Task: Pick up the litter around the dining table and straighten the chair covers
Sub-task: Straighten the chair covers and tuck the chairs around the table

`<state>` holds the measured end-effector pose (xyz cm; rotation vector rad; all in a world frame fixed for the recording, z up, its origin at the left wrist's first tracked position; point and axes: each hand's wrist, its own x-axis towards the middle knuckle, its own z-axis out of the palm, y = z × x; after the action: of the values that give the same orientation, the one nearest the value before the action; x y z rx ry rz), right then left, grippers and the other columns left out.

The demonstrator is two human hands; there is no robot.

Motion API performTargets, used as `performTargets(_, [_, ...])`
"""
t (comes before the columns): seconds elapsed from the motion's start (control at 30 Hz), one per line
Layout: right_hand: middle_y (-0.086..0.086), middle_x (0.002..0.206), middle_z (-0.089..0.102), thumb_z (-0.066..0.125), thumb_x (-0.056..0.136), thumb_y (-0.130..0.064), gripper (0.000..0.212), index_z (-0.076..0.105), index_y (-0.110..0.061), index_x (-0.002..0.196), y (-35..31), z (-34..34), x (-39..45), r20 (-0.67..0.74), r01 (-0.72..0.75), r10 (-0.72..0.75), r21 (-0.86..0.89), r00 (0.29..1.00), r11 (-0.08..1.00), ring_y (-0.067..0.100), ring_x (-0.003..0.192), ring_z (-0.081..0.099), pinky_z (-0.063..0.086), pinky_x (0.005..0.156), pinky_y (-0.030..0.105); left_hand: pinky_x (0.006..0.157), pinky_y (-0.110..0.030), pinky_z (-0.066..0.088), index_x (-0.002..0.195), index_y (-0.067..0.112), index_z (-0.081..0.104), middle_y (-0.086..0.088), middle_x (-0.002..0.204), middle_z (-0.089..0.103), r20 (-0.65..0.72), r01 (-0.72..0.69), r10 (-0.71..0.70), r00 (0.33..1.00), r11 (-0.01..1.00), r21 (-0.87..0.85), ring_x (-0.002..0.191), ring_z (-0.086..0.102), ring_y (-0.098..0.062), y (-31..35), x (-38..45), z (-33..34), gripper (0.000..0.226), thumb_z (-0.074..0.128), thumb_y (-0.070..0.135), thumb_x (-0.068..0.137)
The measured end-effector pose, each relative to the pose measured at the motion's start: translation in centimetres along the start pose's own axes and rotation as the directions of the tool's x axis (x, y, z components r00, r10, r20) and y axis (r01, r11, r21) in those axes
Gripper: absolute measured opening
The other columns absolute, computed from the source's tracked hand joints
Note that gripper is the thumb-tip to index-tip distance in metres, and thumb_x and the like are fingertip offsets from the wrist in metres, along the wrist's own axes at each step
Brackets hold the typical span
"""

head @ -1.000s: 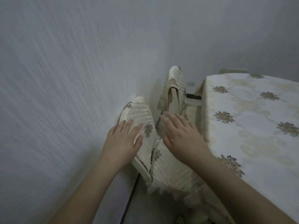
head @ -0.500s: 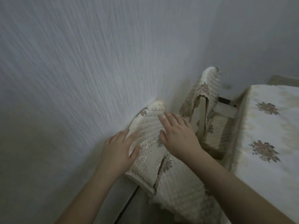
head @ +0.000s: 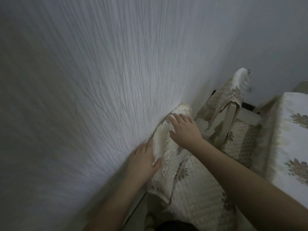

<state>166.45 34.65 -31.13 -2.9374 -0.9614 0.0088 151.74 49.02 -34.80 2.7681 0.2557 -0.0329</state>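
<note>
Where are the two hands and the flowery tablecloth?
left hand [head: 141,160]: head view, back of the hand.
right hand [head: 185,130]: head view, back of the hand.
tablecloth [head: 296,142]: head view, plain top between two flower prints.

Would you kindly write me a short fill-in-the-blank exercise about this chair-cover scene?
1. Of the left hand and right hand, the ____ one lies higher on the nearer chair cover.
2. That cover's top meets the textured ____.
3. The tablecloth bears ____ motifs.
Missing words: right, wall, floral.
</note>
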Motion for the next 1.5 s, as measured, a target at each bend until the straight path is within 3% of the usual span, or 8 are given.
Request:
performTargets(0.13, [0.007, 0.154, 0.03, 0.044, 0.093, -0.037, 0.06, 0.029, -0.017, 0.147, 0.0, 1.9, 1.4, 0.032, -0.04, 0.04, 0.007, 0.999, 0.999, 0.029, 0.142, 0.023, 0.02, 0.115, 0.046, 0.105, -0.033, 0.039, 0.152, 0.015, 0.009, -0.005, 0.151, 0.036, 0.081, 0.046, -0.036, 0.996, 0.991, -0.127, 0.132, 0.043, -0.019, -0.4, 2.3, 1.5, 0.087, 0.045, 0.06, 0.087])
performTargets(0.27, [0.007, 0.154, 0.029, 0.047, 0.091, -0.033, 0.062, 0.027, -0.02, 0.149, 0.7, 3.3, 1.5, 0.047, -0.046, 0.045, 0.021, 0.998, 0.999, 0.029, 0.143, 0.022, 0.02, 0.115, 0.046, 0.086, -0.026, 0.045, 0.151, 0.017, 0.01, -0.009, 0.138, 0.052, 0.19, 0.159, -0.104, 0.976, 0.939, -0.306, 0.115, 0.058, -0.024, 0.4, 4.0, 1.8, 0.088, 0.056, 0.053, 0.086])
performTargets(0.43, [0.008, 0.156, 0.025, 0.046, 0.092, -0.03, 0.058, 0.028, -0.019, 0.147, 2.4, 3.7, 3.0, 0.037, -0.038, 0.036, 0.043, 0.999, 0.998, 0.03, 0.143, 0.021, 0.019, 0.115, 0.048, 0.086, -0.026, 0.042, 0.144, 0.018, 0.03, -0.007, 0.134, 0.055, 0.235, 0.268, -0.174, 0.956, 0.844, -0.465, 0.117, 0.055, -0.024, 0.7, 5.8, 1.8, 0.078, 0.066, 0.048, 0.082])
performTargets(0.57, [0.006, 0.158, 0.018, 0.045, 0.092, -0.032, 0.06, 0.024, -0.021, 0.147, 3.3, 4.0, 4.5, 0.091, -0.027, 0.022, 0.055, 0.996, 0.998, 0.028, 0.145, 0.016, 0.015, 0.117, 0.047, 0.084, -0.025, 0.038, 0.145, 0.026, 0.031, 0.007, 0.126, 0.052, 0.212, 0.298, -0.212, 0.954, 0.741, -0.602, 0.106, 0.05, -0.011, 1.1, 5.5, 2.7, 0.08, 0.073, 0.033, 0.077])
performTargets(0.7, [0.006, 0.158, 0.018, 0.046, 0.092, -0.031, 0.06, 0.026, -0.02, 0.147, 4.1, 4.5, 5.2, 0.088, 0.003, -0.01, 0.074, 0.996, 0.997, 0.028, 0.144, 0.017, 0.016, 0.115, 0.047, 0.082, -0.021, 0.04, 0.142, 0.029, 0.037, 0.012, 0.12, 0.056, 0.165, 0.263, -0.204, 0.965, 0.732, -0.629, 0.106, 0.054, -0.007, 0.7, 5.5, 3.3, 0.07, 0.067, 0.019, 0.079])
performTargets(0.97, [0.003, 0.157, 0.02, 0.053, 0.085, -0.032, 0.073, 0.021, -0.017, 0.149, 7.0, 5.8, 6.3, 0.119, 0.082, -0.091, 0.083, 0.989, 0.993, 0.024, 0.146, 0.011, 0.011, 0.118, 0.045, 0.082, -0.016, 0.042, 0.134, 0.038, 0.044, 0.025, 0.116, 0.057, 0.166, 0.206, -0.129, 0.978, 0.731, -0.65, 0.107, 0.052, 0.01, 2.4, 6.1, 3.6, 0.063, 0.064, 0.026, 0.076])
performTargets(1.17, [0.001, 0.151, 0.03, 0.055, 0.078, -0.026, 0.071, 0.031, -0.021, 0.144, 11.2, 5.3, 5.5, 0.095, 0.069, -0.079, 0.112, 0.992, 0.991, 0.024, 0.145, 0.015, 0.015, 0.116, 0.047, 0.086, -0.036, 0.051, 0.135, 0.038, 0.04, 0.013, 0.118, 0.062, 0.174, 0.169, -0.076, 0.982, 0.771, -0.615, 0.105, 0.06, -0.01, 6.4, 7.5, 4.3, 0.062, 0.056, 0.034, 0.075])
performTargets(1.5, [0.009, 0.13, 0.047, 0.06, 0.068, -0.019, 0.057, 0.049, -0.012, 0.124, 16.9, 4.7, 3.9, -0.015, 0.05, -0.048, 0.177, 0.999, 0.983, 0.031, 0.132, 0.033, 0.034, 0.106, 0.048, 0.087, -0.032, 0.046, 0.134, 0.029, 0.043, 0.006, 0.121, 0.06, 0.147, 0.106, -0.025, 0.989, 0.811, -0.575, 0.107, 0.059, -0.017, 12.3, 9.8, 5.6, 0.049, 0.053, 0.024, 0.087])
